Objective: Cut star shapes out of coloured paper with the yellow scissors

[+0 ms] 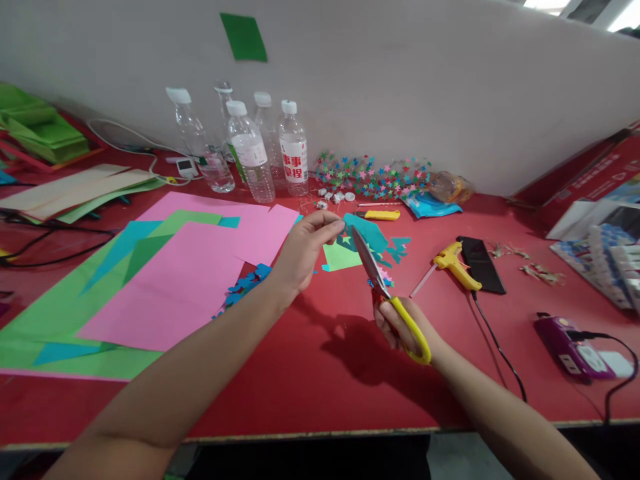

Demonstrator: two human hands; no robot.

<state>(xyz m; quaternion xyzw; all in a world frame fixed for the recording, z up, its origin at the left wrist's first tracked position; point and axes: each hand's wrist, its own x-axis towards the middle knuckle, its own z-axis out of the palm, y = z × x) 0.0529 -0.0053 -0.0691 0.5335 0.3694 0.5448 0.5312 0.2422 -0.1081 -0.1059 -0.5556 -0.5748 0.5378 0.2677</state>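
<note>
1. Wall (pixel 450 87): gray, ran behind the whole bench. Green square (pixel 244 37) was stuck on it.
2. Table (pixel 300 407): red top, carried everything below.
3. Paper sheets, left half: light green sheet (pixel 35 327) lay underneath, pink sheet (pixel 170 287) on top, blue and darker green pieces between.
4. Bottles (pixel 247 157): five clear ones, white caps, grouped at the back near the wall. One had a red-and-white label.
5. Stars (pixel 375 177): multicolored, strung along the back, right of the bottles.
6. Left hand (pixel 300 257): raised over mid-table, thumb and forefinger pinched together. Couldn't tell if anything thin sat between them.
7. Right hand (pixel 419 319): clamped on the scissors' yellow handle.
8. Scissors (pixel 368 257): held above the table at center-right, blades pointed away from the person, tips near the left fingertips. Blades looked closed or nearly so.
9. Purple power strip (pixel 557 343): right front, black lead plugged in.
10. Black slab (pixel 483 265): flat on the right; yellow glue gun (pixel 453 260) lay beside it, nose toward the scissors.
11. Teal paper (pixel 373 232): cut-up, beyond the blades. Light green scrap (pixel 340 259) lay just beside it.
12. Yellow cutter (pixel 383 215): behind the teal paper.
13. Pale star (pixel 346 238): small, just below the left fingertips in view; couldn't tell if they touched.
</note>
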